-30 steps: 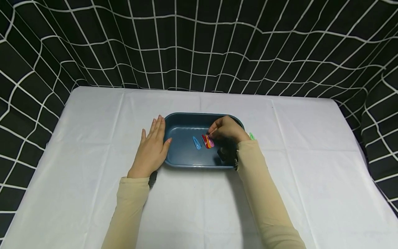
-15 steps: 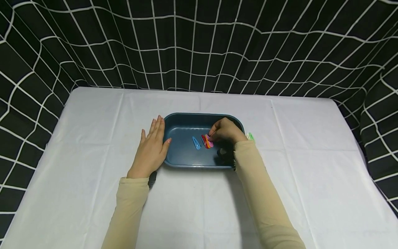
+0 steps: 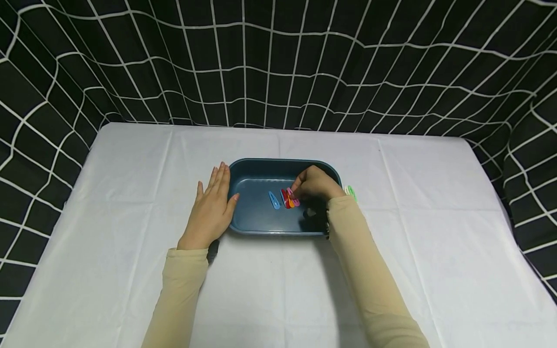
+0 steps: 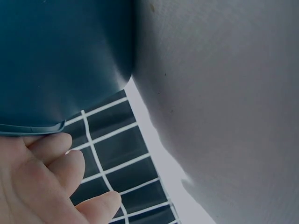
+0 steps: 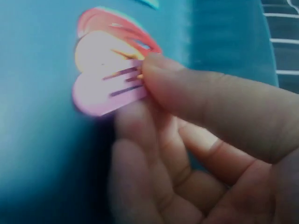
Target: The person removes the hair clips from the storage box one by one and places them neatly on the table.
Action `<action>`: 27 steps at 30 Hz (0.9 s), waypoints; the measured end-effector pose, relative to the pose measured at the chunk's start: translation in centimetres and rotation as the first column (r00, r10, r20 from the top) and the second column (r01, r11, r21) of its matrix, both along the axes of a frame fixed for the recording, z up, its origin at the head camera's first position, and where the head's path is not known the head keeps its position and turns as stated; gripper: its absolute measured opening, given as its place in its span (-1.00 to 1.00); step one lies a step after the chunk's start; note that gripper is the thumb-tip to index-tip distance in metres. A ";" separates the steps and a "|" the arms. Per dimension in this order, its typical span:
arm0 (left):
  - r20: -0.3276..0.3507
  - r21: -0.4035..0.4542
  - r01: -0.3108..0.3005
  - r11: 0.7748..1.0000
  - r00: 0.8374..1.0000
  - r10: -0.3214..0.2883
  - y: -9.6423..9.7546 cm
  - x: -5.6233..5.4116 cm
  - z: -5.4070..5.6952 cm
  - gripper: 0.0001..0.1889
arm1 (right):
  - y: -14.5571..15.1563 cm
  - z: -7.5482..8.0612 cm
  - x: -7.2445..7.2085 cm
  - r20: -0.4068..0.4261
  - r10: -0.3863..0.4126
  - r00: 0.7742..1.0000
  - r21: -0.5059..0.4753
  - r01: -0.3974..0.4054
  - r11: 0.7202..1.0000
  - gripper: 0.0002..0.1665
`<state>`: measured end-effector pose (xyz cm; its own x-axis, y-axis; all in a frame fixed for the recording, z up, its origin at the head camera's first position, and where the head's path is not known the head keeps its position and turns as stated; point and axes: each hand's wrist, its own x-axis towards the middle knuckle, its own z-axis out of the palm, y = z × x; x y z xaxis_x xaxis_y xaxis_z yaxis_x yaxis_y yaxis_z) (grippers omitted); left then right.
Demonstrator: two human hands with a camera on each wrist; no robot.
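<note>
My right hand (image 3: 319, 184) reaches into a blue rectangular tray (image 3: 261, 223) and pinches a pink snap hair clip (image 5: 93, 95) at its narrow end, between thumb and finger. Close against it, partly overlapped, lie a yellow-orange clip (image 5: 89, 51) and a red clip (image 5: 100, 22), fanned side by side. A light blue clip (image 3: 274, 200) lies apart, just left of this group on the tray floor. My left hand (image 3: 208, 215) rests with straight fingers along the tray's left end, its thumb at the rim. In the left wrist view, its fingertips (image 4: 70, 170) show below the tray edge.
Outside the tray's right end, a green clip (image 3: 352, 193) and a white clip (image 3: 346, 190) lie on the white tablecloth (image 3: 435, 232), partly behind the right sleeve. A black curtain with white netting (image 3: 278, 63) surrounds the table's far side and both ends.
My right hand and forearm have shifted slightly left and down, uncovering the white clip beside the green one. The pink clip has turned a little beside the orange one. My left hand stays put.
</note>
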<state>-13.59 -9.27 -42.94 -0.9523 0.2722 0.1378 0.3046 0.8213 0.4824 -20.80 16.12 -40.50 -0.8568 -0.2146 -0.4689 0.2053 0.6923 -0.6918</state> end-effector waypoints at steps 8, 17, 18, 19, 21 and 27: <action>-0.003 -0.001 -0.004 1.000 1.000 0.004 -0.1 -0.1 -0.1 -0.34 | 0.5 0.0 -0.4 0.047 0.025 0.999 -0.067 -0.022 0.997 -0.87; -0.002 -0.003 -0.002 1.000 1.000 0.002 0.1 -0.2 -0.2 -0.34 | 1.4 0.7 -0.2 0.020 0.010 1.000 -0.263 -0.004 0.965 -0.84; -0.004 -0.003 -0.002 1.000 1.000 0.002 0.1 -0.2 -0.2 -0.34 | 1.5 0.9 -0.1 0.017 0.003 1.000 -0.291 0.002 0.957 -0.84; -0.006 -0.005 -0.003 1.000 1.000 0.003 0.1 -0.2 -0.2 -0.34 | 1.5 1.0 0.1 0.012 -0.001 1.000 -0.313 0.004 0.950 -0.84; -0.009 -0.006 -0.003 1.000 1.000 0.003 0.1 -0.2 -0.2 -0.34 | 1.6 1.5 0.4 -0.003 -0.004 1.000 -0.352 0.002 0.936 -0.83; -0.007 -0.008 -0.001 1.000 1.000 0.001 -0.1 -0.2 -0.2 -0.34 | 2.1 2.5 1.5 -0.048 -0.045 0.998 -0.437 0.019 0.899 -0.84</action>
